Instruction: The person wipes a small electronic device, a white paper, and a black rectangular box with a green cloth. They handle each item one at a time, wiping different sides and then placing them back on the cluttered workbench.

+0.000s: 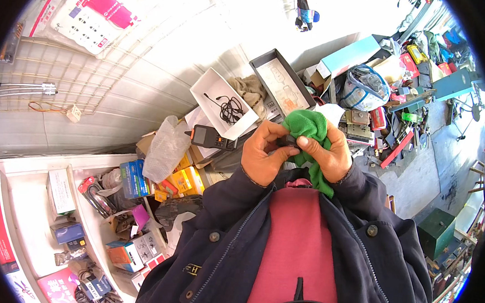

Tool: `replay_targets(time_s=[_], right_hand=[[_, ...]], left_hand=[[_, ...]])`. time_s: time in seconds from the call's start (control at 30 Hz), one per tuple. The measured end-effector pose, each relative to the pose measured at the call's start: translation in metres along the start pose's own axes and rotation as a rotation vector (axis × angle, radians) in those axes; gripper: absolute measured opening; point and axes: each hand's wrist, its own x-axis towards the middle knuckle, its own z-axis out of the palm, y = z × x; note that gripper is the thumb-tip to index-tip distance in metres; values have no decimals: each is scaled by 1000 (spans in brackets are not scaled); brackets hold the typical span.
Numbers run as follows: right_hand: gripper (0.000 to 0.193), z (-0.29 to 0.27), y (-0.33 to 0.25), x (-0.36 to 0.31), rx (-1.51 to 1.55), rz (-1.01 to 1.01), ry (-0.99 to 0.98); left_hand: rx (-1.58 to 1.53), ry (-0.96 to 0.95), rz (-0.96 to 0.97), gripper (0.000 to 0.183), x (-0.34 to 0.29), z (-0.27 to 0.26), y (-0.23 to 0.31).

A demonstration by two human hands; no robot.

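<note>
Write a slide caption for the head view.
Left hand pinching a small dark item, right hand gripping a green cloth, near an open white box of black cable.

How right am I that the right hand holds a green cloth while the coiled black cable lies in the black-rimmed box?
Wrong box: the head view shows the coiled black cable in the open white box, not in the black-rimmed box. The right hand does hold a green cloth.
</note>
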Motion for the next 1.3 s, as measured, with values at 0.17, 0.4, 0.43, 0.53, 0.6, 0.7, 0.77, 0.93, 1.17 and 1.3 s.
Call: replay_targets(time_s=[0.17, 0.4, 0.43, 0.53, 0.6, 0.7, 0.77, 0.93, 1.17, 1.3], right_hand=[[32, -4, 0, -6, -97, -35, 20], [34, -4, -17, -3, -198, -219, 130], [35, -8, -21, 3, -411, -416, 64], [33, -5, -22, 4, -722, -424, -93], [30, -7, -20, 3, -653, -402, -112], [31, -14, -14, -4, -713, -372, -36], [32, -18, -8, -9, -807, -349, -80], [27, -15, 5, -17, -357, -10, 107], [40, -7, 7, -13, 176, 56, 99], [49, 4, 9, -9, 267, 101, 97]], left_hand=[[-108, 33, -32, 35, -2, 3, -1], [18, 51, 0, 37, 4, 3, 7], [68, 50, -20, 38, 4, 4, 8], [-197, 35, -37, 36, 2, 11, 6], [-183, 41, -100, 33, 2, 9, 6], [-295, 82, -157, 31, 2, 3, 6], [-435, 186, -193, 32, 4, 0, 8], [-565, 219, -87, 31, 14, -7, 18], [-731, 215, -204, 24, 15, -5, 5], [-606, 325, -249, 24, 16, 0, 2]])
